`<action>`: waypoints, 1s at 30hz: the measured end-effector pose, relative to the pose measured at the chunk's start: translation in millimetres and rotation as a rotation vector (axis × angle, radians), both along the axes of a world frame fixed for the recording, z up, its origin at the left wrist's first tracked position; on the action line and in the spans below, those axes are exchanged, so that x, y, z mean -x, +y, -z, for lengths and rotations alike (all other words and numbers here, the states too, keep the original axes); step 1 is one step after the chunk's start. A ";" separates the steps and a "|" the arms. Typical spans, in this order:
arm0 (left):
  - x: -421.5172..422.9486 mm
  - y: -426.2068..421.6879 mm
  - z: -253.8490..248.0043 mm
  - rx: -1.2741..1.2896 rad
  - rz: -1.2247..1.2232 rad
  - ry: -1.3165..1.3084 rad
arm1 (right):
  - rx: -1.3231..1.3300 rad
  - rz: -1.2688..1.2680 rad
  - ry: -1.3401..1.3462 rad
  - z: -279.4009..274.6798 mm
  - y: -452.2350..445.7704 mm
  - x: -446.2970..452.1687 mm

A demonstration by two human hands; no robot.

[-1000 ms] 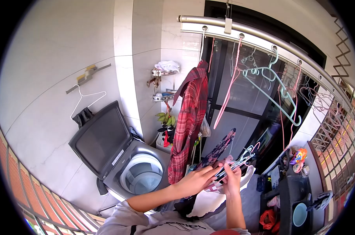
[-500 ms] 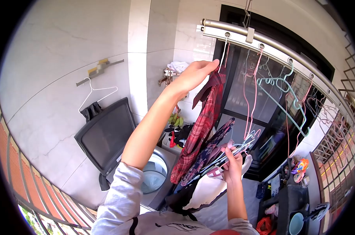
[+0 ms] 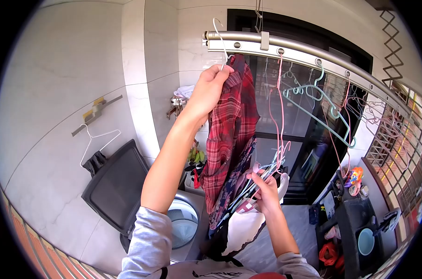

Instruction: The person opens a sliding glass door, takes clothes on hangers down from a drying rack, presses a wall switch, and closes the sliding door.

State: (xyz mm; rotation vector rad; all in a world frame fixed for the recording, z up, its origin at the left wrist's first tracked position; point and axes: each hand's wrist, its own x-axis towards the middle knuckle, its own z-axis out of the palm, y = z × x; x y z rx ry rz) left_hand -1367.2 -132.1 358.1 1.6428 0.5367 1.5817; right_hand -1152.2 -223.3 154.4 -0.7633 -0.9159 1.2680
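Observation:
My left hand (image 3: 212, 90) is raised and closed around the neck of a white hanger (image 3: 222, 41). Its hook stands free, in front of and above the rail. From this hanger hangs a red plaid shirt (image 3: 224, 149) with a dark collar. Lower down, my right hand (image 3: 266, 189) grips a bundle of hangers (image 3: 267, 171) with hooks of several colours. Clothes hang from that bundle, among them a dark floral garment (image 3: 234, 188) and a white one (image 3: 242, 229). Part of the floral garment is hidden behind the shirt.
A metal drying rail (image 3: 294, 52) with holes crosses above, bearing pink hangers and a green hanger (image 3: 313, 111). Below left, a washing machine (image 3: 197, 211) stands with its dark lid (image 3: 115, 183) raised. A black sink (image 3: 357, 214) holding a blue basin (image 3: 366, 242) is at the right.
The white hanger's hook has come out of the rail hole and now sits above the rail, with the shirt still on it. My right hand keeps its bundle. The view has shifted right.

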 end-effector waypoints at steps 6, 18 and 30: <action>12.3 -19.7 76.8 -0.058 -0.066 0.185 | 0.008 -0.011 0.044 12.9 -6.6 -13.2; -101.3 -80.0 279.9 0.116 0.112 0.464 | 0.054 0.132 0.057 46.1 -37.9 -46.7; -198.1 -103.0 294.0 -0.048 0.344 0.513 | 0.114 0.367 -0.014 71.0 -75.4 -122.5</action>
